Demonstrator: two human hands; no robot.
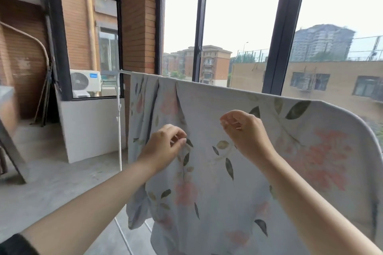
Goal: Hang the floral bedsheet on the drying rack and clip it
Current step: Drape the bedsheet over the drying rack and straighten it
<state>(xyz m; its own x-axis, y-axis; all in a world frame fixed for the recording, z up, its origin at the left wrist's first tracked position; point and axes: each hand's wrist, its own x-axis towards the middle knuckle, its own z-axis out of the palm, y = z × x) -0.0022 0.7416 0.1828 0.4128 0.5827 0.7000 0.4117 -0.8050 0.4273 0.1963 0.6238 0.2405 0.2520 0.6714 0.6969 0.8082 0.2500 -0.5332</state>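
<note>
Your left grip (165, 147) pinches a fold of the sheet (207, 107) between thumb and fingertips, and creases run down the cloth from that spot. Your right grip (245, 130) hovers just to the right and a little higher, fingers curled in toward the palm in front of the cloth. Whether it holds any fabric cannot be told from this angle. Both forearms reach up from the bottom of the view, with a dark sleeve (16, 244) at the left elbow.

The sheet, pale grey-blue with pink blooms and dark green leaves, hangs draped over the top rail of the white rack (124, 72). It is spread along most of the rail and bunched in pleats toward the left end. A bare stub of rail and one upright pole show to the left of the cloth. The lower left corner dangles above the concrete floor (51, 182).

Behind the rack, a dark-framed window (199, 27) looks out on brick apartment blocks under a white sky. An air conditioner (85, 82) sits outside the smaller pane to the left, beside a brick wall (136, 27).
</note>
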